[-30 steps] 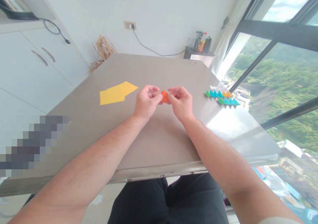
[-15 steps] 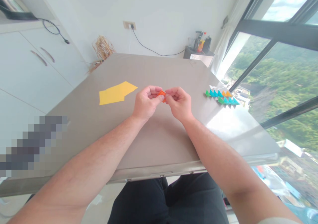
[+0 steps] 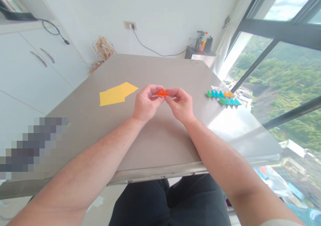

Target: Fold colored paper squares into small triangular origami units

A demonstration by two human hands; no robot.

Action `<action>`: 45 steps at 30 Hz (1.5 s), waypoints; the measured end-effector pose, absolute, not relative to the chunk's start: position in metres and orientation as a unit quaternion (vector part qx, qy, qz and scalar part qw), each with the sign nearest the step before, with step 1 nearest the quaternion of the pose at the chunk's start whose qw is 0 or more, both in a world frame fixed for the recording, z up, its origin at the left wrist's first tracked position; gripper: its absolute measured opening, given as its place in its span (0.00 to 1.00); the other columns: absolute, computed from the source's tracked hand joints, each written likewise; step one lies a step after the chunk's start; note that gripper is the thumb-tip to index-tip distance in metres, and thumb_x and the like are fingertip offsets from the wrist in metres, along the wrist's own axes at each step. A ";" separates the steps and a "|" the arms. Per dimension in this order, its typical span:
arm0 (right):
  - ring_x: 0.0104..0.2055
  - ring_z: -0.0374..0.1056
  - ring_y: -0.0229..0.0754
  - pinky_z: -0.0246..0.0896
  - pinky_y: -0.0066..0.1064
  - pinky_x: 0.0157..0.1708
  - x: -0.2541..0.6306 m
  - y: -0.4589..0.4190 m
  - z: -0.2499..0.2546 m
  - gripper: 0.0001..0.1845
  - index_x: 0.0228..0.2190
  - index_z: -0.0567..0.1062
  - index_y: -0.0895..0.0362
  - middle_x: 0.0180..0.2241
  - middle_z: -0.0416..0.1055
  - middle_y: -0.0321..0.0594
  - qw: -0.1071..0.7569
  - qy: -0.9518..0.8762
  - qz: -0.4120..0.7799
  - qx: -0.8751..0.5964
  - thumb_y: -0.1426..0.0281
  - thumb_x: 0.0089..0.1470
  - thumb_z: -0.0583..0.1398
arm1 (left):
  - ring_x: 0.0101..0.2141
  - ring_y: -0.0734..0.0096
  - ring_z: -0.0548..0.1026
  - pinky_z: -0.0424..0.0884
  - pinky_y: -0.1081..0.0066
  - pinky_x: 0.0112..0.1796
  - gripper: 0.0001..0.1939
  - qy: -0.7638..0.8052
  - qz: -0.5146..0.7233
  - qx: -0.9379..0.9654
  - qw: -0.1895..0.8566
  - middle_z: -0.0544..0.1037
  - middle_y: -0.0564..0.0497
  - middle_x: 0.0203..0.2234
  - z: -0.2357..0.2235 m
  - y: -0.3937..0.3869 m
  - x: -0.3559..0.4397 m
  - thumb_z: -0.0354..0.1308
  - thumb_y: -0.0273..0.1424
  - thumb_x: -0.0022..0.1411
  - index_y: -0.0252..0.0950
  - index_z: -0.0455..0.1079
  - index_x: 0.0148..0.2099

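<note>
A small orange folded paper boat (image 3: 163,93) is held up over the table's middle, its pointed peak upward. My left hand (image 3: 147,100) pinches its left end between thumb and fingers. On the other end, the thumb and fingers of my right hand (image 3: 181,103) are closed too. Fingertips cover both tips of the boat. Off to the left of my hands lie overlapping yellow paper sheets (image 3: 115,95). To the right, two rows of small folded paper boats, a back row (image 3: 220,94) and a front row (image 3: 230,101), stand in green, blue and orange.
The grey-brown table (image 3: 155,145) has its front edge close to my lap. A window (image 3: 296,79) runs along the right side. A low cabinet (image 3: 200,54) with bottles stands behind the table, and dried stalks (image 3: 103,50) lean at the back left.
The orange paper has come into fuller view between my fingers and now shows an opened-out boat shape with a peak. Both hands still grip it in nearly the same place.
</note>
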State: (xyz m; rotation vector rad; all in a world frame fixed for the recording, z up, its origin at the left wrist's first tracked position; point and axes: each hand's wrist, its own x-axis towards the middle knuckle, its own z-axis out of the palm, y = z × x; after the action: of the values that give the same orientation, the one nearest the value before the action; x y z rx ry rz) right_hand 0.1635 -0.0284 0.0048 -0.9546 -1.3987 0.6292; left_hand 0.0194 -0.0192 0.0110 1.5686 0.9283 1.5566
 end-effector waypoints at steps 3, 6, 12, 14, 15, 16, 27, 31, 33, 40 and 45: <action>0.41 0.76 0.42 0.73 0.35 0.38 0.164 -0.028 0.004 0.07 0.36 0.78 0.52 0.38 0.80 0.36 0.620 -0.610 0.273 -0.412 0.66 0.52 0.65 | 0.42 0.64 0.80 0.77 0.61 0.46 0.18 0.357 0.604 0.610 0.368 0.81 0.49 0.38 0.011 -0.019 0.018 0.71 0.32 0.52 0.37 0.74 0.45; 0.40 0.76 0.42 0.73 0.35 0.38 0.164 -0.028 0.004 0.07 0.35 0.78 0.52 0.37 0.80 0.36 0.623 -0.607 0.272 -0.412 0.65 0.52 0.65 | 0.42 0.63 0.80 0.77 0.61 0.46 0.18 0.353 0.606 0.605 0.377 0.82 0.49 0.38 0.012 -0.020 0.018 0.71 0.32 0.51 0.37 0.74 0.45; 0.39 0.76 0.41 0.73 0.35 0.37 0.164 -0.028 0.006 0.08 0.34 0.78 0.52 0.36 0.80 0.36 0.628 -0.595 0.280 -0.416 0.62 0.51 0.66 | 0.42 0.62 0.81 0.78 0.61 0.45 0.18 0.343 0.616 0.591 0.391 0.82 0.48 0.38 0.013 -0.021 0.018 0.72 0.32 0.50 0.37 0.76 0.44; 0.38 0.76 0.41 0.73 0.35 0.36 0.164 -0.028 0.007 0.08 0.33 0.77 0.52 0.34 0.80 0.36 0.630 -0.590 0.291 -0.412 0.62 0.51 0.67 | 0.40 0.62 0.81 0.78 0.60 0.45 0.16 0.350 0.617 0.584 0.394 0.83 0.49 0.36 0.013 -0.021 0.018 0.72 0.32 0.50 0.37 0.77 0.43; 0.37 0.76 0.41 0.73 0.35 0.36 0.164 -0.028 0.007 0.09 0.32 0.77 0.52 0.34 0.79 0.36 0.631 -0.588 0.296 -0.411 0.62 0.50 0.67 | 0.38 0.62 0.82 0.78 0.60 0.44 0.16 0.353 0.618 0.580 0.396 0.83 0.49 0.35 0.013 -0.021 0.018 0.71 0.33 0.51 0.36 0.77 0.42; 0.36 0.76 0.41 0.74 0.35 0.36 0.163 -0.028 0.007 0.10 0.32 0.77 0.52 0.33 0.79 0.36 0.631 -0.586 0.302 -0.410 0.61 0.50 0.67 | 0.37 0.63 0.82 0.78 0.60 0.44 0.15 0.355 0.619 0.576 0.399 0.83 0.49 0.34 0.013 -0.020 0.018 0.71 0.33 0.51 0.36 0.77 0.41; 0.35 0.76 0.41 0.75 0.37 0.38 0.158 -0.029 0.008 0.13 0.31 0.73 0.53 0.31 0.76 0.35 0.631 -0.559 0.355 -0.403 0.60 0.48 0.68 | 0.33 0.65 0.81 0.78 0.61 0.41 0.12 0.383 0.629 0.545 0.400 0.82 0.51 0.30 0.012 -0.019 0.021 0.70 0.32 0.51 0.37 0.75 0.39; 0.32 0.74 0.39 0.76 0.36 0.38 0.154 -0.029 0.009 0.14 0.30 0.70 0.53 0.28 0.75 0.33 0.635 -0.552 0.349 -0.413 0.59 0.48 0.67 | 0.32 0.65 0.81 0.78 0.60 0.43 0.11 0.383 0.626 0.539 0.414 0.82 0.51 0.30 0.011 -0.019 0.023 0.69 0.32 0.52 0.36 0.74 0.38; 0.32 0.73 0.38 0.75 0.36 0.37 0.154 -0.029 0.009 0.13 0.32 0.71 0.53 0.28 0.74 0.33 0.630 -0.555 0.349 -0.417 0.60 0.48 0.67 | 0.33 0.65 0.81 0.78 0.60 0.43 0.12 0.383 0.619 0.536 0.428 0.82 0.50 0.30 0.011 -0.019 0.023 0.69 0.32 0.52 0.36 0.74 0.39; 0.28 0.71 0.37 0.71 0.34 0.32 0.163 -0.028 0.009 0.10 0.33 0.71 0.53 0.25 0.73 0.30 0.582 -0.556 0.382 -0.454 0.68 0.46 0.64 | 0.30 0.68 0.78 0.73 0.67 0.33 0.16 0.393 0.572 0.553 0.460 0.80 0.53 0.27 0.016 -0.021 0.018 0.64 0.30 0.54 0.38 0.74 0.46; 0.27 0.71 0.36 0.69 0.33 0.31 0.171 -0.028 0.012 0.10 0.35 0.73 0.53 0.24 0.76 0.30 0.553 -0.581 0.410 -0.434 0.69 0.47 0.62 | 0.26 0.70 0.75 0.69 0.70 0.28 0.12 0.422 0.565 0.563 0.431 0.77 0.55 0.22 0.014 -0.016 0.015 0.61 0.27 0.52 0.40 0.73 0.41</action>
State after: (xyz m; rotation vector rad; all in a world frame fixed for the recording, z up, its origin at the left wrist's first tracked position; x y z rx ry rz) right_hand 0.1710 -0.0279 0.0118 -1.0259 -1.3739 0.9681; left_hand 0.0148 -0.0156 0.0138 1.4034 1.0529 1.4085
